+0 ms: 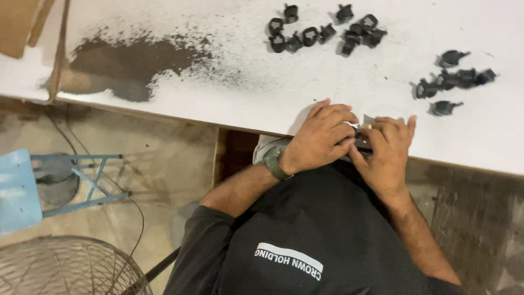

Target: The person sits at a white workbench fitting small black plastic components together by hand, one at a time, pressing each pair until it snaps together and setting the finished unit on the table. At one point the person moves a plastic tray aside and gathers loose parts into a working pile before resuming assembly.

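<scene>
My left hand (319, 136), with a green watch on its wrist, curls over a small black part (361, 143) at the near edge of the white table (234, 101). My right hand (387, 150) meets it from the right, fingers pinching the same part. A small pale piece (367, 126) shows between the fingertips; most of the part is hidden by my fingers. Two loose groups of similar black plastic parts lie farther back on the table: one group (322, 30) at the top centre, another group (453, 79) to the right.
A patch of dark powder (131, 57) is smeared over the table's left side. Cardboard (16, 22) sits at the top left corner. On the floor to the left stand a blue stool (22, 188) and a wire fan guard (65, 267).
</scene>
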